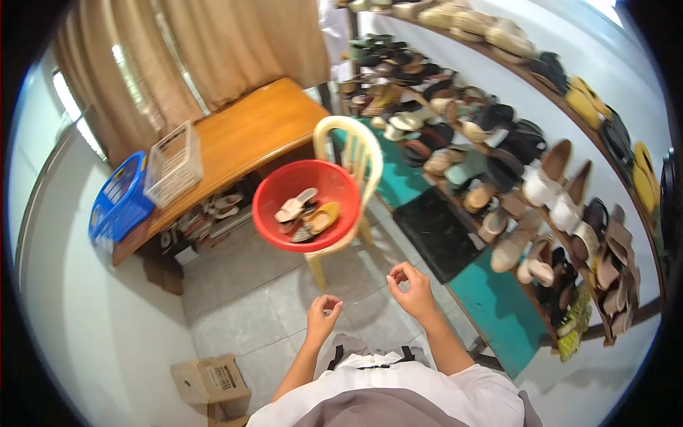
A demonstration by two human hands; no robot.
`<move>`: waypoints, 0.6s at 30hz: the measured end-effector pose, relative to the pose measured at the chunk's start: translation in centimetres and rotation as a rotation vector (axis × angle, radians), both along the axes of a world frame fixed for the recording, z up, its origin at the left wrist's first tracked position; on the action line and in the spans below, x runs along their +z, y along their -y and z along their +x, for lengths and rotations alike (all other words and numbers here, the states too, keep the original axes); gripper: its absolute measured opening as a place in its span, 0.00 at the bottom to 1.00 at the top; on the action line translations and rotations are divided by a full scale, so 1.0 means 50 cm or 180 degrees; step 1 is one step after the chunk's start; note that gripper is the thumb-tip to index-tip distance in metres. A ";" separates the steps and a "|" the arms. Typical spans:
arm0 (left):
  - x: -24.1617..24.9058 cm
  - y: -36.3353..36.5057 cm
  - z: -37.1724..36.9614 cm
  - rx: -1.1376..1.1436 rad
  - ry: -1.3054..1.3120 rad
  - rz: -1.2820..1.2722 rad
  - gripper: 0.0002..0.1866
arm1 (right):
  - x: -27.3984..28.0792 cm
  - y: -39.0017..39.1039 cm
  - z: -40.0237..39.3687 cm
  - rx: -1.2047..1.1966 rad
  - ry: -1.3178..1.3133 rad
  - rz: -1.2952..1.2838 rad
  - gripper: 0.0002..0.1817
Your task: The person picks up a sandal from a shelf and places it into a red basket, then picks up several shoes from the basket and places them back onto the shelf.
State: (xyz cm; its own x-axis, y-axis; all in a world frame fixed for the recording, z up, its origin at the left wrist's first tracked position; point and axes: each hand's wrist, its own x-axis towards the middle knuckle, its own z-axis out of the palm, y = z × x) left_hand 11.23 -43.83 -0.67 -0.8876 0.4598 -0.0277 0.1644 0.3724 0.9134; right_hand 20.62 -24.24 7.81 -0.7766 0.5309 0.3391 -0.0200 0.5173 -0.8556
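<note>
Both of my hands are raised in front of my body, above the tiled floor. My left hand (322,318) has its fingers curled toward the thumb, and nothing shows in it. To its right, my right hand (412,290) is held with thumb and fingers apart and nothing between them. Beyond them a red basin (267,231) rests on a cream plastic chair (370,160). Inside the basin lie several shoes, among them a yellow one (325,217) and a pale pair (296,205). Neither hand touches the basin.
Shelves crowded with shoes (512,242) run along the right wall above a teal board (491,306). A wooden desk (249,128) at the back left bears a white basket (174,164) and a blue basket (121,199). A cardboard box (211,379) is at the lower left.
</note>
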 end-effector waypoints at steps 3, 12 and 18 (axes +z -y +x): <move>0.010 0.116 -0.074 0.0435 -0.0032 -0.0076 0.05 | -0.007 0.076 -0.104 0.0383 0.0045 -0.0013 0.06; -0.024 0.247 -0.215 0.0999 0.0104 0.0159 0.06 | -0.043 0.178 -0.313 0.1046 0.0395 -0.0088 0.05; -0.073 0.213 -0.311 0.0952 0.0291 0.0206 0.06 | -0.097 0.154 -0.461 0.1167 0.0667 -0.0018 0.05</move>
State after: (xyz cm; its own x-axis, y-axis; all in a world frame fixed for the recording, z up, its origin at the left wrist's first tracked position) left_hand -4.33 -54.50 -4.30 -0.9789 0.1822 -0.0927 -0.0274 0.3325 0.9427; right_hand -2.45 -31.93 2.95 -0.9663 0.2078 0.1517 -0.0272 0.5036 -0.8635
